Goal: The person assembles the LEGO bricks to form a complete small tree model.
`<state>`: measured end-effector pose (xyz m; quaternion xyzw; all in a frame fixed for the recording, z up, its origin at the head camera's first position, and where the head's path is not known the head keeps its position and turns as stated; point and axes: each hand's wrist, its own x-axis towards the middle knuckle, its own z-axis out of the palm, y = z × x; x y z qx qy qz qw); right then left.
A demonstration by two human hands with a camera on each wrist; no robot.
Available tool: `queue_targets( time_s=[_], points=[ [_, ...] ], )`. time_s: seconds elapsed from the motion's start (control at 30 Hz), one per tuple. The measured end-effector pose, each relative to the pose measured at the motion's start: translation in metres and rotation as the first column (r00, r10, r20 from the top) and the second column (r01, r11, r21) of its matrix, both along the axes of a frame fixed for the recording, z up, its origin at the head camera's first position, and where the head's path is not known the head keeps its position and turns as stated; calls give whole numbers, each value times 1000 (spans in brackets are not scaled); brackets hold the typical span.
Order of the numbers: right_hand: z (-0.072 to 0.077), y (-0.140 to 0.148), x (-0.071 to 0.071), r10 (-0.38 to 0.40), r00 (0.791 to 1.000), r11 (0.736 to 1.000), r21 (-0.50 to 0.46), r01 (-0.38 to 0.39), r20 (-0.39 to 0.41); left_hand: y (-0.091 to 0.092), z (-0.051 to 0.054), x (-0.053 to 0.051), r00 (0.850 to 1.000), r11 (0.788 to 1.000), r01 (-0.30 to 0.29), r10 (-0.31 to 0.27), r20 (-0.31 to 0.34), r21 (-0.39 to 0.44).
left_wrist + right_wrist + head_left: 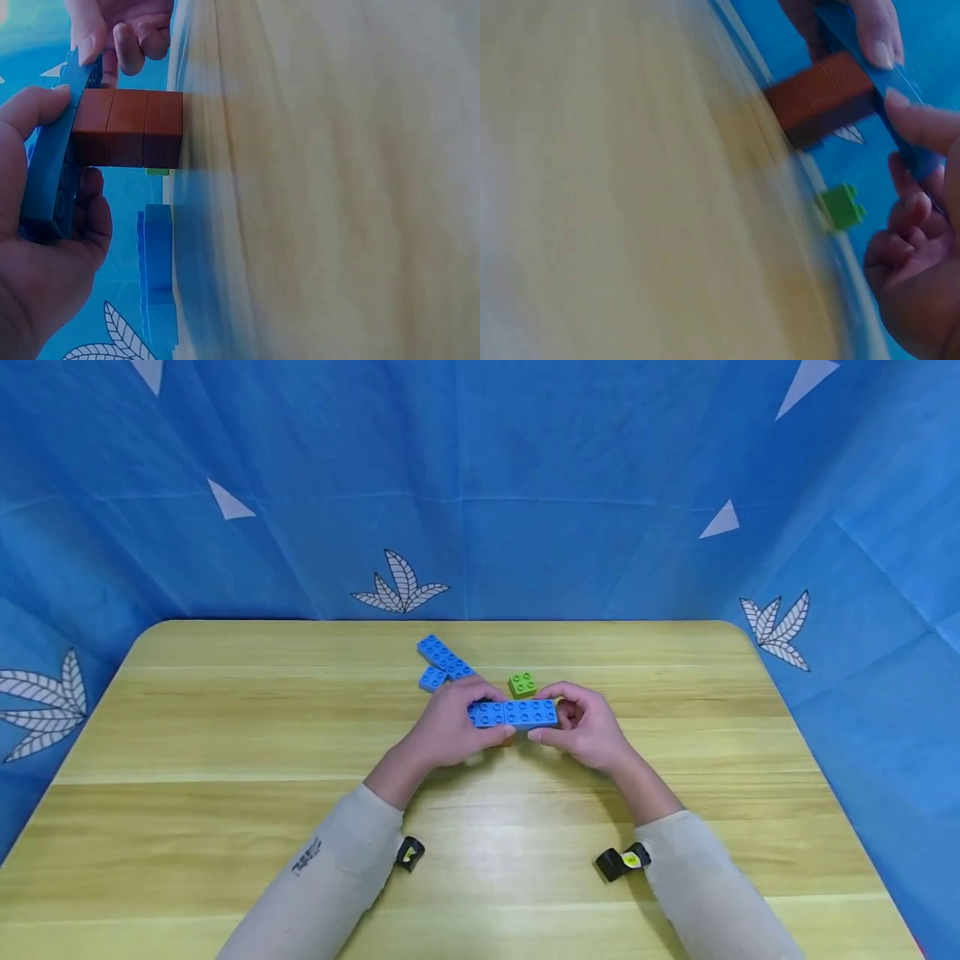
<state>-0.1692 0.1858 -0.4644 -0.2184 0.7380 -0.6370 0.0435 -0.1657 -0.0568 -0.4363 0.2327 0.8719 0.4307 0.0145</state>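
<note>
Gripping the blue bricks (525, 714) at nine o'clock in the curled left hand (452, 725), pinching them at three in the right hand (591, 727), atop the brown stack (126, 127). Best to press evenly, avoiding any tilt.

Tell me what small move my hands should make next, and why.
Perhaps press the two held blue bricks down evenly near their seam: they lie end to end atop the brown stack, and your left hand and right hand each grip one, so both could stay level.
</note>
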Motion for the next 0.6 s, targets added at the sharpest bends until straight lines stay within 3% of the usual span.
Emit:
queue_targets(
  time_s=[0.23, 0.6],
  points=[
    [-9, -9, 4, -11, 995, 984, -178, 28, 96, 1, 2, -1, 1000, 1000, -14, 14, 14, 0],
    [-9, -11, 4, -16, 989, 978, -203, 46, 148, 1, 5, 0, 998, 999, -32, 33, 48, -10]
  ],
)
